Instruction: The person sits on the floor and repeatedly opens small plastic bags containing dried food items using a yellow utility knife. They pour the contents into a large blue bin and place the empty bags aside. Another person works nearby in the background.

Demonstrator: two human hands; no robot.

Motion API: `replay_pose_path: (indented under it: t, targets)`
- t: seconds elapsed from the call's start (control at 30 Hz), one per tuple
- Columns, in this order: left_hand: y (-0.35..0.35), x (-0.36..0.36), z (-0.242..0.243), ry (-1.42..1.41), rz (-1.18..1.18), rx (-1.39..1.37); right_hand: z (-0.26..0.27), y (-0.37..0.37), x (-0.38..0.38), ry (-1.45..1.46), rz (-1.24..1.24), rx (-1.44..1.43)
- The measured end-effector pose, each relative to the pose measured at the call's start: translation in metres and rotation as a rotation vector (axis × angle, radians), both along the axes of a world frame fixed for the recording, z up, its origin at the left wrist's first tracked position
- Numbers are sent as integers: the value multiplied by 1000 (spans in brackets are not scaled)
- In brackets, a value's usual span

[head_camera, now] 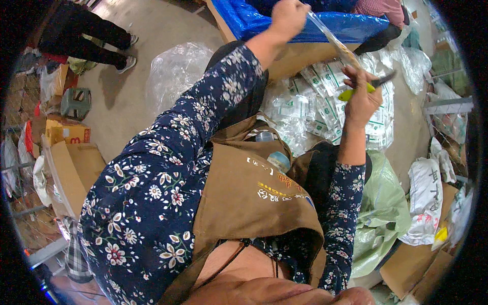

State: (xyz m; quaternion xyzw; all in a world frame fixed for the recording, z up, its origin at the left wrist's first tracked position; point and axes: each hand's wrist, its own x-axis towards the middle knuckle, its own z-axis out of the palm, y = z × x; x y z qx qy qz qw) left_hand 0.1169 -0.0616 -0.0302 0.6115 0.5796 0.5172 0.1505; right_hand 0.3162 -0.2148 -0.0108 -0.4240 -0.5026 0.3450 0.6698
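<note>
My left hand (289, 19), raised over the near edge of a cardboard box lined with blue plastic sheeting (335, 28), pinches one end of a narrow clear plastic bag (328, 34). The bag stretches taut down to my right hand (362, 101), whose fingers hold its lower end. Something yellowish-brown shows inside the bag near that end. Also gripped in my right hand is a knife (384, 79) with a lime-green handle and a dark curved blade pointing right. Beneath that hand lies a pile of clear plastic packets (324, 108) with green print.
A person in black trousers (103, 42) stands at upper left; another in a checked top (381, 9) is beyond the box. Clear plastic sheeting (177, 72), a grey stool (76, 103) and a cardboard carton (82, 162) are left. Green (381, 213) and white woven sacks (425, 202) lie right.
</note>
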Motion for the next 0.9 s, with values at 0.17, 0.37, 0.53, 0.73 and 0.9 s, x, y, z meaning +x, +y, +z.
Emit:
replay_pose_path:
  t: [0.17,0.37,0.53,0.73,0.9]
  targets:
    - [31,-71,0,-173,157,74,8,0,29,25,-104,146]
    - [9,-91,13,-423,-269,-6,19,1,65,73,-205,167]
    - [-34,-15,17,354,-792,50,10,4,55,-3,-127,183]
    - [-68,20,24,291,-1071,-438,9,-2,23,-184,-55,33]
    - [-78,33,28,-571,-1034,-600,-4,-3,-7,-99,70,-39]
